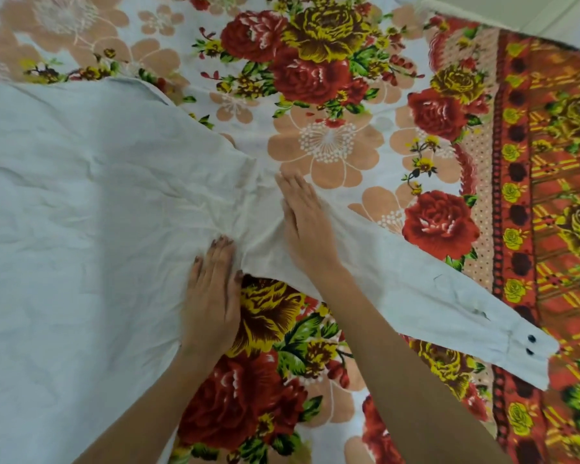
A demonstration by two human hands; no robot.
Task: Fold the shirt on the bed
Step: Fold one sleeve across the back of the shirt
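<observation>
Shirt: white shirt [81, 202] spread flat on the floral bed [332, 95].
Sleeve: sleeve [449, 296] stretches right.
Left hand [211, 293]: fingers straight, pressing the shirt.
Right hand [307, 222]: flat on the armpit.

Bed [282, 380] fills nearly the whole view. Covered by floral sheet [329, 142]: white ground, peach blossoms, red and yellow roses, green leaves. Along right side, wide orange-red border [549, 195] with yellow roses, dark dots and plaid bands. Pale floor [570, 11] past the bed corner at top right, faint tile lines. Lighting even and soft.
</observation>
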